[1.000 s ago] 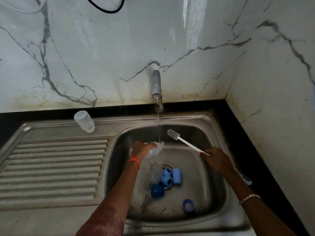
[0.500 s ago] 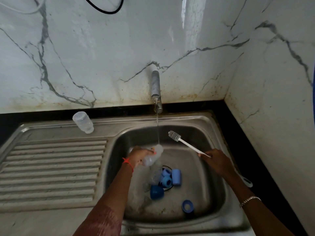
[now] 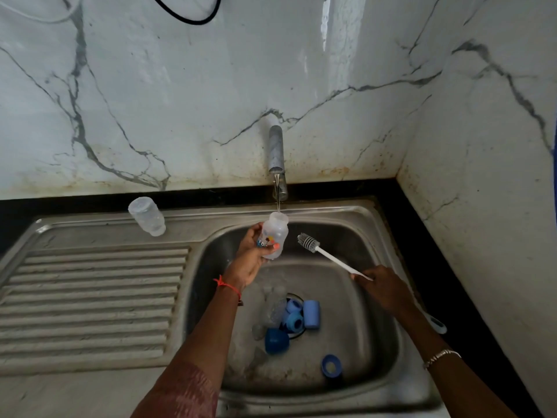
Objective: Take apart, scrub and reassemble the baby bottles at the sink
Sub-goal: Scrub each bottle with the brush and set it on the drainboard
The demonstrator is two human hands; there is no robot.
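Note:
My left hand (image 3: 248, 260) grips a clear baby bottle (image 3: 274, 233) upright under the tap (image 3: 276, 152). A thin stream of water falls into the bottle's open mouth. My right hand (image 3: 381, 286) holds the white handle of a bottle brush (image 3: 309, 242), whose bristle head points up-left, just right of the bottle and apart from it. On the floor of the sink basin (image 3: 355, 254), around the drain, lie several blue caps and rings (image 3: 297, 316), a dark blue cap (image 3: 276, 340) and a blue ring (image 3: 331, 365).
A second clear bottle (image 3: 147, 216) stands upside down on the sink's back ledge, left of the tap. The ribbed steel draining board (image 3: 90, 303) fills the left side. Marble walls close in behind and on the right.
My left hand has lifted the bottle from low in the basin and turned it upright, mouth under the stream. The right hand and brush have barely moved.

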